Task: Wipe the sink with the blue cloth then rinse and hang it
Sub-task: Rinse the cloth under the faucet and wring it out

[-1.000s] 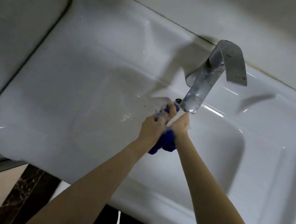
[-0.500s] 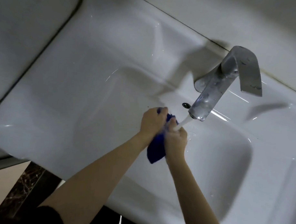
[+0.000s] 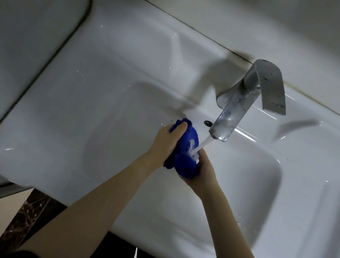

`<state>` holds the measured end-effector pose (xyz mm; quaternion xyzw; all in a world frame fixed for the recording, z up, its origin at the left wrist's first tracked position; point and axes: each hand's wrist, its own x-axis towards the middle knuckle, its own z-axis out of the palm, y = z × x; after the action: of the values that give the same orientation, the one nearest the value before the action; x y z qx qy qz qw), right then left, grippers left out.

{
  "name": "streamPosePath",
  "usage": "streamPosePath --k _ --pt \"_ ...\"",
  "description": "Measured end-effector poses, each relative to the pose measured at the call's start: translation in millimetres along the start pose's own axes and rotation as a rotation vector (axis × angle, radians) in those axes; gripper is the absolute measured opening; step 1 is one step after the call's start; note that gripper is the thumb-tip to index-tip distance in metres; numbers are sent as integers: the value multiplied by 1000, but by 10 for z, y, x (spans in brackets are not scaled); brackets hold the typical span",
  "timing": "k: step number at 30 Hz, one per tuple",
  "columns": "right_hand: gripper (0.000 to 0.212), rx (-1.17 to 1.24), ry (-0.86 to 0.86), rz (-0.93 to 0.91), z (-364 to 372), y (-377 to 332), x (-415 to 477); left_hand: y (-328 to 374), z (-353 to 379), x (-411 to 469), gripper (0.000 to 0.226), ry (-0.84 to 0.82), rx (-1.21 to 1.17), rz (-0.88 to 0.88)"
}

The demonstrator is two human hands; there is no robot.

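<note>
The blue cloth (image 3: 185, 148) is bunched up over the white sink basin (image 3: 259, 190), right under the metal faucet (image 3: 241, 104). Water runs from the spout and lands on the cloth. My left hand (image 3: 167, 141) grips the cloth's upper part, thumb pressed into it. My right hand (image 3: 201, 173) holds the cloth from below, fingers curled under it and mostly hidden by the fabric.
The faucet's lever handle (image 3: 272, 90) stands behind the spout near the wall. A small overflow hole (image 3: 207, 122) sits in the basin's back wall. The sink's flat rim (image 3: 70, 98) spreads to the left; dark marbled floor (image 3: 27, 216) shows below.
Water now runs from the faucet onto the cloth. Both hands have shifted, the right one dropping beneath the cloth, which shows more between them.
</note>
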<state>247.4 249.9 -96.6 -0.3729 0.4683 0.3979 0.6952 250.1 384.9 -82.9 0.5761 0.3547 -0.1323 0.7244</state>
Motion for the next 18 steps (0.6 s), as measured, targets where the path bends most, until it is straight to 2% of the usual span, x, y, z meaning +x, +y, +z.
streamPosePath --k 2,4,5,8,10,12,14,16,18 --pt "47 -89 91 -13 117 -74 45 -55 -56 -10 28 -63 -21 -39" --pt "69 -253 99 -61 265 -164 65 -116 -87 -31 28 -75 -39 -60" --pt "73 -351 98 -100 305 -191 77 -141 -96 -32 28 -70 -24 -64" --pt "28 -534 109 -303 295 -122 -77 -175 -108 13 31 -19 8 -83" --pt "23 -591 52 -448 192 -1 -259 -159 -118 68 34 33 8 -75" --pt "23 -683 -98 -542 55 94 -354 -126 -135 99 34 24 -15 -52" --pt "17 -735 -57 -516 19 35 -271 -95 -149 107 30 -45 -50 -80" --pt "19 -622 81 -425 58 -48 -93 -71 -138 108 29 -110 -52 -118" --pt "16 -473 190 -377 211 -95 -30 -63 -97 105 30 -90 10 -103"
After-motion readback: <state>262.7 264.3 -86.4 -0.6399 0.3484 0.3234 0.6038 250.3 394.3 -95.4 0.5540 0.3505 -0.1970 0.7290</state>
